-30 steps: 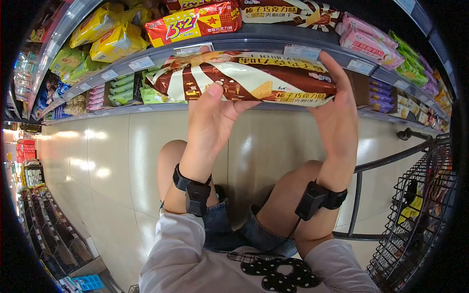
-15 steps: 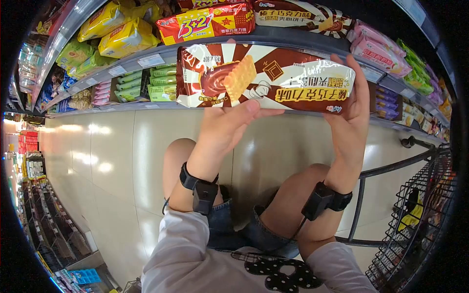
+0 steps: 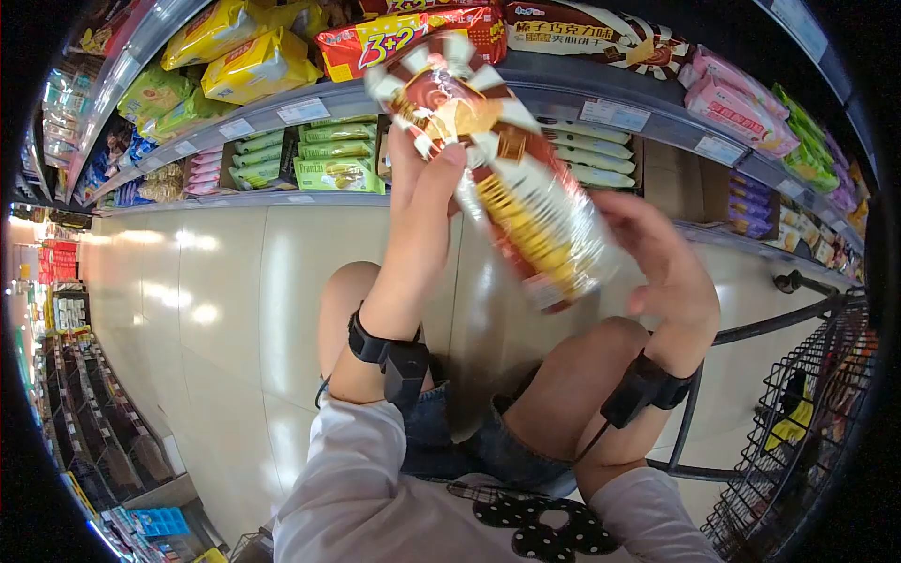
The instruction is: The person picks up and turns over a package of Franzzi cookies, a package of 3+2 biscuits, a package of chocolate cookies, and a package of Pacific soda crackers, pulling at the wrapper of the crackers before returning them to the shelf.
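Observation:
A brown, white and red pack of sandwich biscuits (image 3: 511, 169) is tilted in front of the shelf, its lower right end smeared by motion. My left hand (image 3: 427, 183) grips the pack near its upper left end, thumb on the printed face and the other fingers hidden behind. To the right of the pack, my right hand (image 3: 671, 258) is open and curved, its fingertips right at the pack's edge and its thumb apart. A similar brown biscuit pack (image 3: 591, 38) lies on the upper shelf behind.
A red and yellow biscuit pack (image 3: 347, 56), yellow packs (image 3: 261, 70) and pink packs (image 3: 737, 108) fill the upper shelf. Green packs (image 3: 338, 155) sit in boxes below. A black wire basket (image 3: 798, 422) stands at the right, with a dark bar running toward my right arm.
The biscuit pack has swung from level to steeply tilted, its right end dropping. My right hand has let go and moved down, while my left hand keeps its grip.

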`<state>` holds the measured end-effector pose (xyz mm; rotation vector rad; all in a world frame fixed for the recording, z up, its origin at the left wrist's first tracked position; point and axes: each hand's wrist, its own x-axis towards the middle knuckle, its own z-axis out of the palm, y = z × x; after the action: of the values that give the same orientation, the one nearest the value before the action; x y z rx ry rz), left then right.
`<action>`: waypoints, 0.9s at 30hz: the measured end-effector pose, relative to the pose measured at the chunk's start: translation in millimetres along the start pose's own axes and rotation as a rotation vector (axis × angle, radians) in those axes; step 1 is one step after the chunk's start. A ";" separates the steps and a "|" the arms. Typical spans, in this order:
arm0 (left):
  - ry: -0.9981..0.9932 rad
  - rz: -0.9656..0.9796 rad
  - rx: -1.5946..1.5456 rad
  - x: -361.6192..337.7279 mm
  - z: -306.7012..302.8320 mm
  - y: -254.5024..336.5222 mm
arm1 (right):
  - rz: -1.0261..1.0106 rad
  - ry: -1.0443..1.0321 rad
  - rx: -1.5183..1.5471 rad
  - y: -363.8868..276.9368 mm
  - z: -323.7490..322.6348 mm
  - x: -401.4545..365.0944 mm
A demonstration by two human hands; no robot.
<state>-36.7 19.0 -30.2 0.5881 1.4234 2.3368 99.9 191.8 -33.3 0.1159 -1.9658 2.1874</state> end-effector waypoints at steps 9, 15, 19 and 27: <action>-0.424 0.149 0.419 -9.6 3.7 5.1 | 0.010 0.331 0.144 6.3 33.2 13.5; -0.510 0.089 0.406 -12.1 7.0 1.8 | -0.001 0.312 0.244 -4.6 35.3 10.3; -0.542 0.150 0.429 -11.6 6.6 1.6 | -0.103 0.298 0.298 -3.9 38.3 13.3; -0.588 0.157 0.420 -12.3 6.2 2.0 | -0.149 0.329 0.249 -4.5 39.6 12.3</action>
<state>-23.1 16.8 -27.9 1.4077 1.5992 1.7294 85.9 154.1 -22.2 -0.0579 -1.4625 2.1807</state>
